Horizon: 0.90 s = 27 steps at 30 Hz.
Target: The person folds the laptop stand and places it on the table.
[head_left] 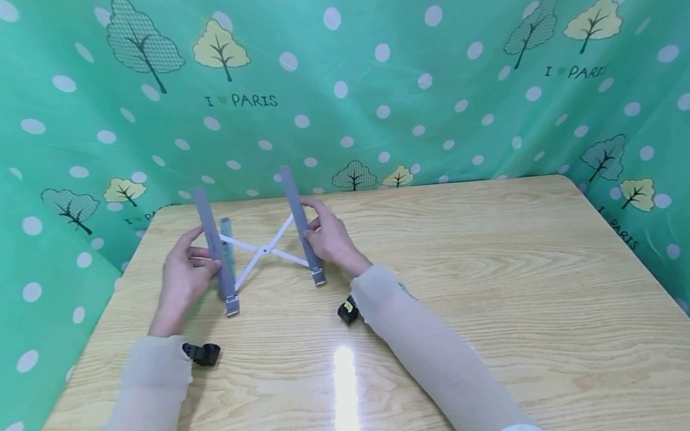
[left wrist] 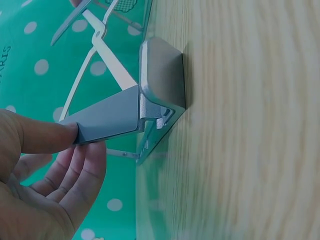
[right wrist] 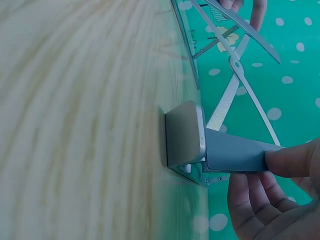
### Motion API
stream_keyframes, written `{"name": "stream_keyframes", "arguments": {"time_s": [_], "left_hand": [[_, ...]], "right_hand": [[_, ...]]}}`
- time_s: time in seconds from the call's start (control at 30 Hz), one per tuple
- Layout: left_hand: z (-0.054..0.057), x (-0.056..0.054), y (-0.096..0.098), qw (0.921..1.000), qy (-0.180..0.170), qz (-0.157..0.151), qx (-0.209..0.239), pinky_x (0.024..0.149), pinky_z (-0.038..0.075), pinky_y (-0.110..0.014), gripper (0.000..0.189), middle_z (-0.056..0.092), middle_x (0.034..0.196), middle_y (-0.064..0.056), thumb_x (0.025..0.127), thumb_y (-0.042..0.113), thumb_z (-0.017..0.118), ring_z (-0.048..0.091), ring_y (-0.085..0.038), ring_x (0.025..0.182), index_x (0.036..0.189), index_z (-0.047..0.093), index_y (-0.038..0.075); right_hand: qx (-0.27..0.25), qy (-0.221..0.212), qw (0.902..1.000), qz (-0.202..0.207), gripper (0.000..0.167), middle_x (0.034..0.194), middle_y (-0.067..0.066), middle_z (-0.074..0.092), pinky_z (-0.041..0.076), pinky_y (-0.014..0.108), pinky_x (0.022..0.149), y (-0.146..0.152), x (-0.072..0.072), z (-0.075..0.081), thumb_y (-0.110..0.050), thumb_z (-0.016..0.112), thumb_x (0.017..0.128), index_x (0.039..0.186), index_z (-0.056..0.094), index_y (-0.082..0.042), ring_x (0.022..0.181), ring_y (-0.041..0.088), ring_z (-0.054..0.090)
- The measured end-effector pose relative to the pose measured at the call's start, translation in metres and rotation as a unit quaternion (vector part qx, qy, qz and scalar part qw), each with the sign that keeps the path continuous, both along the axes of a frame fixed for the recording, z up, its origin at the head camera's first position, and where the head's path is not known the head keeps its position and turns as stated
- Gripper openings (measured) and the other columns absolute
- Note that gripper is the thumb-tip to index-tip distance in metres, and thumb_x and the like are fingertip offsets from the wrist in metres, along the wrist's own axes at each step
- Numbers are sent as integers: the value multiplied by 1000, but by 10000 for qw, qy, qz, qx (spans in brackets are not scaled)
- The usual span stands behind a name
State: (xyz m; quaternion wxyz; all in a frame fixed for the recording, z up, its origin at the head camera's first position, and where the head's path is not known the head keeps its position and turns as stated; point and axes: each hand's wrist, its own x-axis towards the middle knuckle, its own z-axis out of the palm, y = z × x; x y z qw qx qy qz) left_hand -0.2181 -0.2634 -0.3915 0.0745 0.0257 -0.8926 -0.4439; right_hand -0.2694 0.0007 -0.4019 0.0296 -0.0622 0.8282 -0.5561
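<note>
A grey folding laptop stand (head_left: 218,254) stands on the table, its two long side bars joined by a white X-shaped crosspiece (head_left: 264,250). My left hand (head_left: 185,276) grips the left bar, thumb on its top face and fingers beneath, as the left wrist view shows on the bar (left wrist: 107,115). On the other side my right hand (head_left: 330,237) pinches the right bar (right wrist: 235,152) in the same way, thumb above and fingers below. The bars tilt up from the table, and a small lip (right wrist: 186,135) at the near end of the right bar rests at the tabletop.
The stand is at the back left of a wooden table (head_left: 512,297). A green curtain (head_left: 369,69) with dots and trees hangs right behind the table's back edge. Black wrist cameras (head_left: 203,354) sit below both hands, and a light streak reflects at the front.
</note>
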Motion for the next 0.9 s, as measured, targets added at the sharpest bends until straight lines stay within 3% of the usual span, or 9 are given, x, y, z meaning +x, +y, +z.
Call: {"name": "stream_keyframes", "arguments": {"time_s": [0.17, 0.9], "left_hand": [[-1, -1, 5, 10000, -11, -20, 32, 65, 56, -23, 78, 55, 108, -23, 85, -9, 60, 59, -30, 91, 151, 28, 15], [-2, -5, 20, 9998, -29, -118, 148, 65, 55, -21, 77, 56, 108, -21, 85, -7, 60, 59, -28, 90, 151, 28, 16]], "right_hand": [[-26, -63, 10000, -7, 67, 93, 7, 57, 55, 31, 62, 5, 0, 0, 1, 57, 91, 141, 39, -40, 75, 21, 61], [230, 199, 9995, -2, 66, 89, 8, 57, 55, 30, 61, 22, 2, 2, 4, 56, 90, 143, 37, -31, 73, 22, 60]]}}
